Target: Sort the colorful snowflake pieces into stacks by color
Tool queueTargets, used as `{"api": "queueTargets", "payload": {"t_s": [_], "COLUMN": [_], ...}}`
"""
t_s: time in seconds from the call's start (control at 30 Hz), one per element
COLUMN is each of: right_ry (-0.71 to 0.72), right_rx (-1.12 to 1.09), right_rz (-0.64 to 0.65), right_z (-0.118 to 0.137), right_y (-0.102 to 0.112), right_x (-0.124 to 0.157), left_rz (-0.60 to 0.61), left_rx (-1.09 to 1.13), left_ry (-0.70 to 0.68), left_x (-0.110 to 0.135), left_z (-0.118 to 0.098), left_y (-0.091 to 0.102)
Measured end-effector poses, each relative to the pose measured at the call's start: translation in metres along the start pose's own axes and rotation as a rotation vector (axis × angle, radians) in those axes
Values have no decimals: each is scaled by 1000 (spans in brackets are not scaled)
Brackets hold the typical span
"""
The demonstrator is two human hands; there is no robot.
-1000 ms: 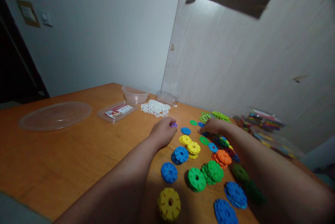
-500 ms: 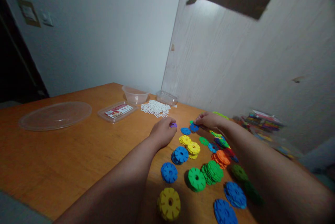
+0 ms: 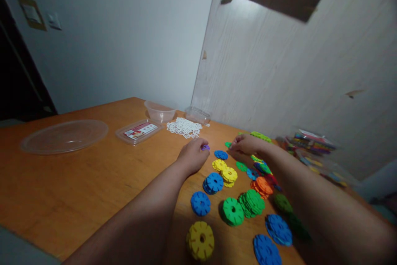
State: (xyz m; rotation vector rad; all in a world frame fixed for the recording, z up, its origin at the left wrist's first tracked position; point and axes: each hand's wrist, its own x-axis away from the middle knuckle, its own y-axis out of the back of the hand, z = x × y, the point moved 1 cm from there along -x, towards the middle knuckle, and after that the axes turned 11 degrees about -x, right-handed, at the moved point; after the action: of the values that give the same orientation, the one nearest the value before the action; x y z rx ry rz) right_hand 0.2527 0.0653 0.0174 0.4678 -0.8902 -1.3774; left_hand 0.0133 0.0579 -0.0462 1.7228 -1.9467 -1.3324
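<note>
My left hand point(image 3: 194, 155) rests on the table with its fingers curled round a small purple notched disc point(image 3: 205, 147), partly hidden by the fingers. Across from it my right hand point(image 3: 243, 144) has its fingers drawn together, the tips beside a green disc point(image 3: 228, 144); what they hold, if anything, is hidden. Between the hands lies a small pile of blue discs point(image 3: 221, 155). Nearer to me are stacks of yellow discs point(image 3: 229, 174), blue discs point(image 3: 213, 183) and green discs point(image 3: 233, 212). An orange pile point(image 3: 262, 187) lies under my right forearm's side.
White plastic pieces point(image 3: 184, 127) lie heaped behind my left hand. Near them stand a clear bowl point(image 3: 160, 111), a clear container point(image 3: 197, 115) and a labelled lid point(image 3: 139, 131). A large round clear lid point(image 3: 65, 137) lies at left. Packed bags point(image 3: 313, 143) sit at far right.
The separate blue disc at my right fingertips is gone from its spot, and the blue pile between the hands looks fuller. My left hand has stayed in place.
</note>
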Motion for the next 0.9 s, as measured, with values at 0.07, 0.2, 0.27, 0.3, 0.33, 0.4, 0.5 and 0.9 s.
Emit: {"api": "queueTargets", "payload": {"t_s": [0.07, 0.2, 0.27, 0.3, 0.33, 0.4, 0.5, 0.9], "right_ry": [16, 70, 99, 107, 110, 104, 101, 27], "right_rx": [37, 227, 304, 324, 332, 326, 300, -177], "right_rz": [66, 358, 379, 364, 354, 352, 350, -16], "right_z": [-5, -16, -20, -22, -23, -24, -23, -26], "right_y": [9, 16, 16, 15, 15, 13, 11, 16], "right_x": [8, 20, 22, 22, 21, 21, 22, -14], "left_rz": [10, 9, 6, 7, 9, 14, 14, 11], "left_rx": [2, 4, 4, 4, 4, 2, -10, -41], "left_ry": [-5, -15, -10, -7, -4, -3, -12, -3], "left_x": [0, 1, 0, 0, 0, 0, 0, 1], "left_z": [0, -1, -1, -2, -2, -2, -2, -6], "left_y": [1, 2, 2, 2, 2, 2, 2, 7]}}
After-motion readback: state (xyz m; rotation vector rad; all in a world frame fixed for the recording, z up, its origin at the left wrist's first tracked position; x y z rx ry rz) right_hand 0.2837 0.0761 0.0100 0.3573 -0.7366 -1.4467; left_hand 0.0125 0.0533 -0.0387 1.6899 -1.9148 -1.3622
